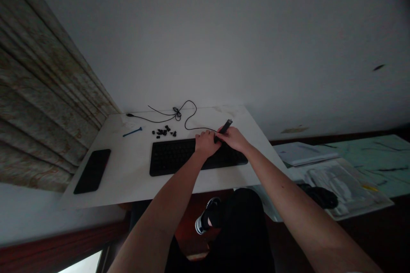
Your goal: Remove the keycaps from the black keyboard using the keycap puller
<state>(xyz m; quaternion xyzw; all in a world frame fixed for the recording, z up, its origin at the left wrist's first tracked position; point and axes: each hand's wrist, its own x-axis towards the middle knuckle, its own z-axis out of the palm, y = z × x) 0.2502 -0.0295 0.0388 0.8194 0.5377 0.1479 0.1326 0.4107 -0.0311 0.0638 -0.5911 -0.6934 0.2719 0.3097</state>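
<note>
A black keyboard [173, 155] lies on the white table. Over its back edge, right of centre, my left hand [207, 143] is closed on it, fingers bent and pressing down. Close beside it, my right hand [234, 138] grips a short dark stick-like tool [227, 125], tilted, its upper end sticking out above the fingers. The tool's lower end is close to the keys between my hands, mostly covered by the fingers. Several loose black keycaps [163, 132] lie in a small cluster behind the keyboard's left part.
A thin blue tool [132, 132] lies left of the keycaps. A black phone [92, 171] is near the table's left edge. The keyboard's cable [177, 114] loops along the wall. Curtains [41, 89] hang at left; papers [304, 153] and a plastic bag [339, 183] are at right.
</note>
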